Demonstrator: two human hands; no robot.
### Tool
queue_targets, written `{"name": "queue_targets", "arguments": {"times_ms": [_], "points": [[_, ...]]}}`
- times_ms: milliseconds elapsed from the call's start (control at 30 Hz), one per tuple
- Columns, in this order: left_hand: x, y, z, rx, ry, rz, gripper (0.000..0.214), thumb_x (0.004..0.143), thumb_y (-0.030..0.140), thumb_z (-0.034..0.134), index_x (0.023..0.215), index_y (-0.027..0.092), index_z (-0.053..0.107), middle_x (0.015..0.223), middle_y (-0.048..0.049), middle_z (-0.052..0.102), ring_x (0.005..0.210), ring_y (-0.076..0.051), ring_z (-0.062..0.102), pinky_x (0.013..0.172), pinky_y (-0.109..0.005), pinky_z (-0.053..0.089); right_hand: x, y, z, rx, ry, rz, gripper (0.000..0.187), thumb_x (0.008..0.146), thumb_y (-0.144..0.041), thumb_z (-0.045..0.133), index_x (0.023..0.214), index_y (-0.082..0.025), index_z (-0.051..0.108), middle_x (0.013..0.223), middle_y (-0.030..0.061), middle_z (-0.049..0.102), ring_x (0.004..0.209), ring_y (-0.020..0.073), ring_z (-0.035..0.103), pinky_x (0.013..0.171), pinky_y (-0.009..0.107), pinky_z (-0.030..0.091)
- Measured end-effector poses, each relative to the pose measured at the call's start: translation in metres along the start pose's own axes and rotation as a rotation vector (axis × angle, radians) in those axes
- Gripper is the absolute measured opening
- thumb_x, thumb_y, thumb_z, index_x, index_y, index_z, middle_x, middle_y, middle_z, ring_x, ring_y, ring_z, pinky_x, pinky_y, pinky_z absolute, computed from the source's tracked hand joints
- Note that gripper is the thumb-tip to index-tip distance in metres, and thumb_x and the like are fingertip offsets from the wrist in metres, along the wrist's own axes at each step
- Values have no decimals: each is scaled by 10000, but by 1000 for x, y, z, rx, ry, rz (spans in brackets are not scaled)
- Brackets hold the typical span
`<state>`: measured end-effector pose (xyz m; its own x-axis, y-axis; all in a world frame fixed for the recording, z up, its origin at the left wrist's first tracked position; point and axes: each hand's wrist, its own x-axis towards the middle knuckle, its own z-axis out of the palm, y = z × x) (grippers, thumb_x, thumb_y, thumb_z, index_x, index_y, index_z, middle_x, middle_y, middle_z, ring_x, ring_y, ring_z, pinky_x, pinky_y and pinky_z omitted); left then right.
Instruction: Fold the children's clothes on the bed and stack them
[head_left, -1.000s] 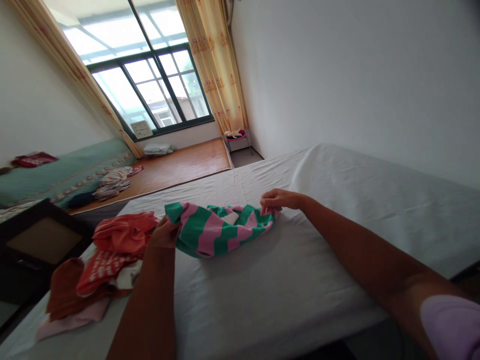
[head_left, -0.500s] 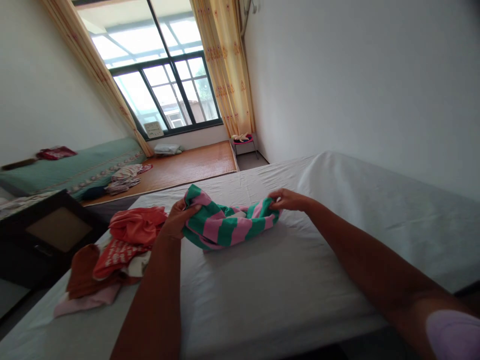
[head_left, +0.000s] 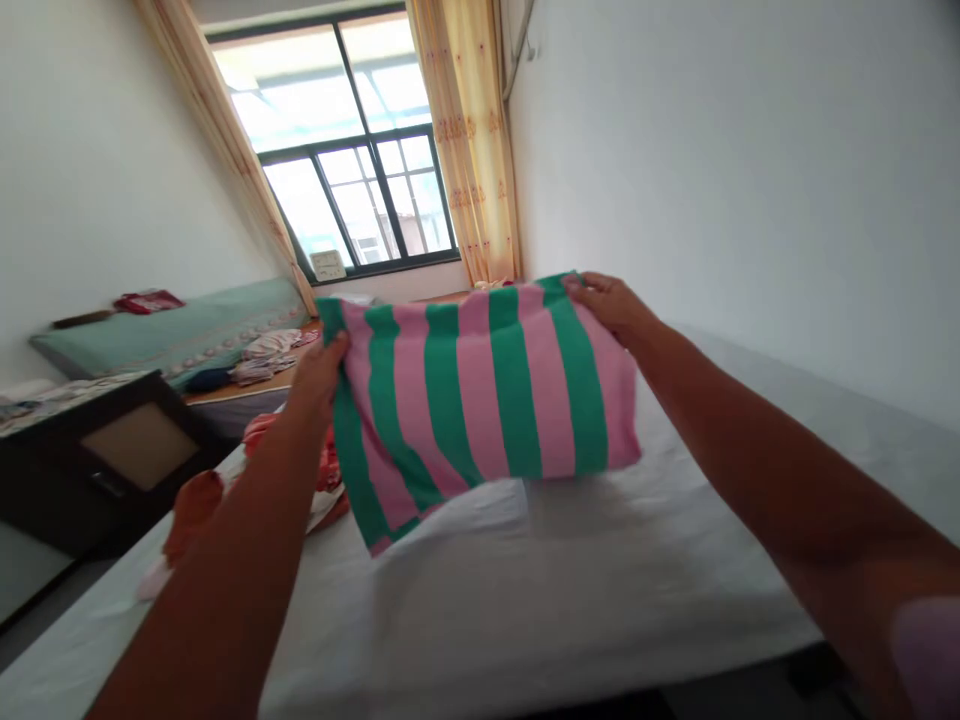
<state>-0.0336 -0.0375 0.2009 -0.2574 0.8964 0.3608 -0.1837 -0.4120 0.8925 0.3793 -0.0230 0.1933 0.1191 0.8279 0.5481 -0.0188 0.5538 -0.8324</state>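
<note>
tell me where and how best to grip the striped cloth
The striped cloth is probably best gripped near its two upper corners, from either side, as the left hand and right hand do: it hangs spread between them, lower edge unheld.

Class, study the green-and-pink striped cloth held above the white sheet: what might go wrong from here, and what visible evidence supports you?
1. The left hand and right hand grip the green-and-pink striped cloth near its upper corners, so a corner might slip loose.
2. Its lower left corner hangs lowest and might fold under on the white sheet.
3. That side hangs near the crumpled red-and-brown clothes heap and might brush it.
</note>
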Motion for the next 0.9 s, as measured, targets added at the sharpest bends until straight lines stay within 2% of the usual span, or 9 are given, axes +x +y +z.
{"name": "queue_targets", "arguments": {"times_ms": [33,100,200,333,433,533,667,767,900], "points": [[6,-11,5,29,1,-109,206,736,274,738,824,120,634,546,30,622,531,-123,593,579,-251,538,11,11,2,-15,7,74,335,688,-451,774,814,-185,614,589,-26,598,570,138,586,518,262,505],[25,-24,16,32,36,-157,176,725,235,734,806,141,609,527,57,593,457,-91,538,528,-219,506,38,24,7,-27,110,123,316,688,-432,766,776,-183,591,554,-47,559,525,116,548,486,241,481],[60,-10,34,-60,11,57,181,746,217,705,861,143,586,593,72,606,510,-65,548,593,-188,498,82,11,9,-38,262,-108,282,774,-451,674,810,-187,581,635,-45,577,614,108,569,545,223,491],[84,32,43,-103,-83,296,152,805,117,595,951,123,556,624,95,586,539,-34,508,673,-187,480,97,-36,3,-85,191,-432,345,861,-523,553,973,-199,593,881,-1,640,871,152,613,708,278,520],[67,29,18,-89,-160,251,174,738,85,633,891,135,568,673,67,628,609,-59,560,748,-251,503,55,-46,-8,-50,34,-356,373,819,-534,621,1010,-215,606,912,9,658,877,173,623,715,311,526],[29,-8,-33,74,-313,103,214,587,151,776,728,150,615,733,-2,685,725,-138,620,784,-309,515,-10,-23,-25,-12,-202,-95,399,730,-514,727,968,-203,645,845,18,674,802,174,634,697,307,522],[-29,-65,-94,539,-800,-97,202,618,320,799,746,178,732,872,-106,730,839,-246,659,823,-371,510,-90,29,-45,-107,-626,294,394,731,-492,729,904,-140,695,790,45,690,711,151,625,684,273,493],[-62,-89,-111,638,-1101,-160,232,717,416,723,780,196,762,897,-124,733,890,-265,669,862,-377,500,-131,55,-48,-167,-971,484,455,750,-501,700,992,-115,712,940,99,710,859,195,647,791,300,491],[-79,-97,-111,664,-1188,-139,270,755,405,689,944,226,761,1056,-121,709,1027,-268,631,941,-374,464,-162,56,-37,-341,-1206,407,534,725,-417,740,1200,-187,656,1131,97,670,1020,216,615,890,302,463]]}}
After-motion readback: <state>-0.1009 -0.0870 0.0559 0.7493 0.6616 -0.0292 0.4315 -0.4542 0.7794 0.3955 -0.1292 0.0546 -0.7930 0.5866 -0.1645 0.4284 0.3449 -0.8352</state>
